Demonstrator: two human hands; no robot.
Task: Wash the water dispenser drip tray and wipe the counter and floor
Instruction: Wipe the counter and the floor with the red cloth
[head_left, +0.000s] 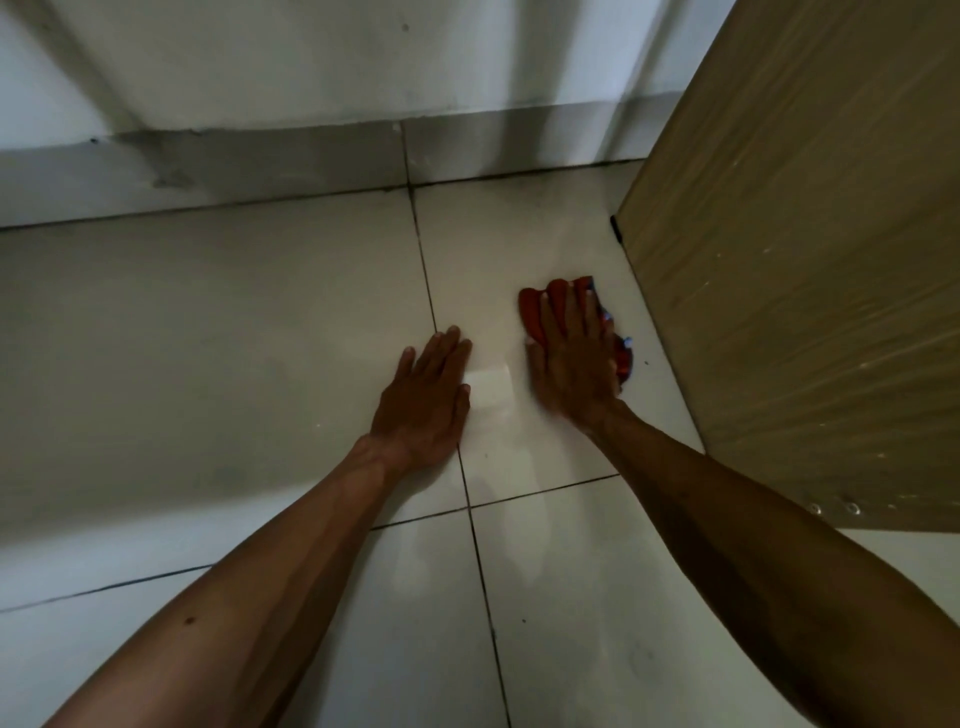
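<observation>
My right hand (574, 358) lies flat on a red cloth (535, 306) with blue and white markings, pressing it onto the pale tiled floor (260, 322) close to a brown cabinet side. The cloth shows beyond my fingertips and along the right of my palm. My left hand (428, 400) rests palm down on the tile just to the left, fingers together, holding nothing. The drip tray and counter are out of view.
A brown wooden cabinet panel (805, 260) rises at the right, its bottom edge meeting the floor beside the cloth. A white wall (311, 62) with a grey skirting strip (260, 166) runs across the back. Dark grout lines cross the tiles.
</observation>
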